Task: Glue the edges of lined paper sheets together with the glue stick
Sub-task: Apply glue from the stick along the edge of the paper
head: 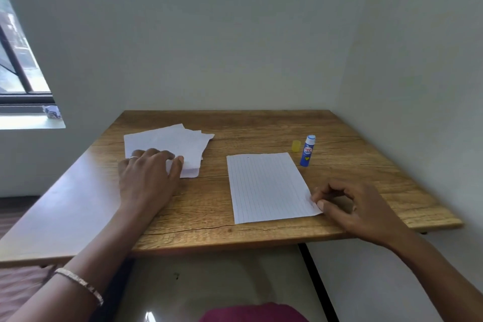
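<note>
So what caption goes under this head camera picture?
Left hand on paper stack, right hand pinching lined sheet, uncapped glue stick waiting.

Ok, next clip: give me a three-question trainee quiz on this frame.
1. True or false: the glue stick stands upright with its cap off.
2. Which hand pinches a corner of the single lined sheet? A) left hand B) right hand
3. Fill in: the yellow cap sits just to the ___ of the glue stick in the picture.

Key: 1 true. 2 B; the left hand rests on the paper stack. 3 left.
</note>
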A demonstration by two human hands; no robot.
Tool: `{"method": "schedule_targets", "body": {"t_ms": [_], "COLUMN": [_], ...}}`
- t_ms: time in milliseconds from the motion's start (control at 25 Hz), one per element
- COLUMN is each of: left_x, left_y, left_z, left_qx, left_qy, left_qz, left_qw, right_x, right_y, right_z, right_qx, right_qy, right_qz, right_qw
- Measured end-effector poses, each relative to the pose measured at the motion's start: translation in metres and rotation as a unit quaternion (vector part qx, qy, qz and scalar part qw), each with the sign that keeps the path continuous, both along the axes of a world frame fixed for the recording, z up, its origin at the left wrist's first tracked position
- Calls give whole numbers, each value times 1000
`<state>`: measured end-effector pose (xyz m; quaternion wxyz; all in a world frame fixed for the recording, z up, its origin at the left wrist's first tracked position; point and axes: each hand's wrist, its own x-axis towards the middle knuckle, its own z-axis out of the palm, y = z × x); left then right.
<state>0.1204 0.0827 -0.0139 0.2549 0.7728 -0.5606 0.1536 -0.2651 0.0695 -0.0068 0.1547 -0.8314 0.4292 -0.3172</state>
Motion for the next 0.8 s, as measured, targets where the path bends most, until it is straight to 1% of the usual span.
{"method": "schedule_targets", "body": {"t_ms": [80, 160, 240, 320, 440, 520, 600, 680, 760, 800], "left_x": [1, 2, 0, -8, -29, -43, -53, -55, -51, -49], "left_y": [-1, 1, 4, 3, -9, -21, -35, -52, -71, -79], "left_z": [-3, -4, 0, 6, 23, 32, 32, 27, 25, 25], "left_qx": [16, 14, 6, -10, -17, 37, 109, 153, 138, 118], "left_qy": [14, 22, 17, 16, 20, 5, -13, -23, -6, 26], "left_qz": [-21, -31, -22, -23, -96, -171, -222, -232, -230, -225], "left_qw": [1000, 999, 1000, 1000, 995, 984, 969, 960, 963, 967], "right_x": [-2, -2, 2, 9, 25, 34, 38, 40, 42, 45], "right_y": [-6, -14, -26, -43, -68, -82, -90, -93, -94, -95], "right_z": [4, 6, 8, 10, 15, 16, 15, 15, 19, 24], "right_qx": [21, 36, 50, 86, 141, 153, 152, 135, 116, 121], "right_qy": [4, -45, -112, -147, -154, -149, -138, -148, -187, -214], "right_qz": [-21, -80, -168, -220, -213, -206, -203, -204, -182, -151], "right_qw": [1000, 995, 978, 961, 954, 955, 957, 958, 958, 958]}}
